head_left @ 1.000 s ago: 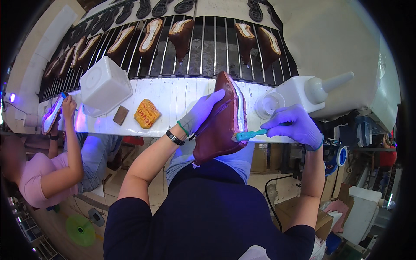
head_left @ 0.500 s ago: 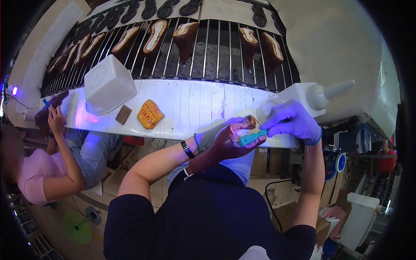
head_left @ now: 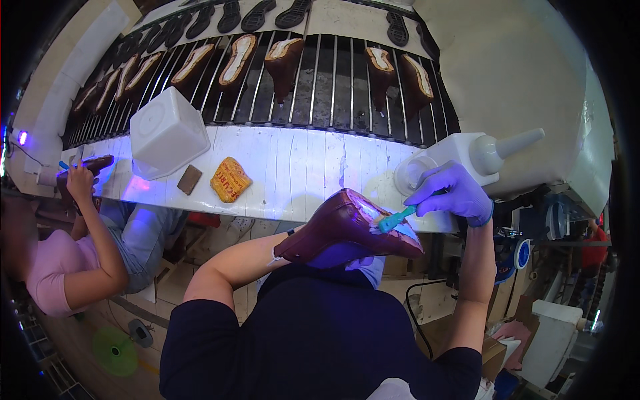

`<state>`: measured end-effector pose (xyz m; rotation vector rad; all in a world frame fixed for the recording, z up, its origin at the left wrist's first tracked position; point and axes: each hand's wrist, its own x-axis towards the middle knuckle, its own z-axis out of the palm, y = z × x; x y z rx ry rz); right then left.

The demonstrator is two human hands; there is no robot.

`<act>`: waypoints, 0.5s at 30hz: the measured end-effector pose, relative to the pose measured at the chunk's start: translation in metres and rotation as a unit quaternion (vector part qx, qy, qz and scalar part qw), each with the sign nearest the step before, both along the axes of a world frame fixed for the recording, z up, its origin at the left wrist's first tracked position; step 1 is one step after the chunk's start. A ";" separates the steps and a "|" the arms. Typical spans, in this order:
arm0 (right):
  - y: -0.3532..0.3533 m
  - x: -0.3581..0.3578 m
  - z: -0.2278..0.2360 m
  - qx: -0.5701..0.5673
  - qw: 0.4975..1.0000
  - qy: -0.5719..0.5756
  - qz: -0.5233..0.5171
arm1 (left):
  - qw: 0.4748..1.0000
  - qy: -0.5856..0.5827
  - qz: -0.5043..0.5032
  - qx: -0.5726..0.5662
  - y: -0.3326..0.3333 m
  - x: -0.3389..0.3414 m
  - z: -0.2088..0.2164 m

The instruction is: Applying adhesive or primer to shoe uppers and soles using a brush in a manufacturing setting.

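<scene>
A dark red-brown leather boot [head_left: 333, 230] without an outsole is held over my lap, its pale underside tilted up and to the right. My left hand [head_left: 361, 263], gloved, supports it from below; most of that hand is hidden behind the boot. In my gloved right hand [head_left: 457, 193] is a teal-handled brush [head_left: 393, 220], pinched near its end, its head touching the underside of the boot. Just beyond that hand, a white plastic bottle with a long nozzle [head_left: 477, 153] lies on the white bench [head_left: 280, 150], beside a round white dish [head_left: 408, 175].
A white square tub [head_left: 168, 133], a brown block [head_left: 190, 179] and a yellow crumpled packet [head_left: 231, 179] are on the bench. Behind, several boots stand upside down on a bar rack [head_left: 323, 80], with black soles [head_left: 259, 15] beyond. At left, a co-worker [head_left: 83, 260] handles another boot.
The boot has turned in my left hand, its toe swinging to the right and its side now facing up. The brush has moved slightly right and down. The co-worker's boot has shifted too.
</scene>
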<state>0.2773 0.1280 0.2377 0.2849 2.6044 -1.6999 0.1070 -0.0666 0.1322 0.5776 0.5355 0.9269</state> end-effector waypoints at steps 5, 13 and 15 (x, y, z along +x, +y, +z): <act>-0.020 -0.008 0.017 0.105 0.992 0.065 -0.017 | 1.000 0.007 0.005 -0.021 0.005 0.000 -0.002; -0.026 -0.025 0.027 0.154 0.979 0.084 -0.106 | 0.831 0.360 0.281 0.317 0.028 0.004 -0.008; -0.021 -0.022 0.026 0.116 0.982 0.086 -0.119 | 0.726 0.518 0.270 0.363 0.032 0.004 0.011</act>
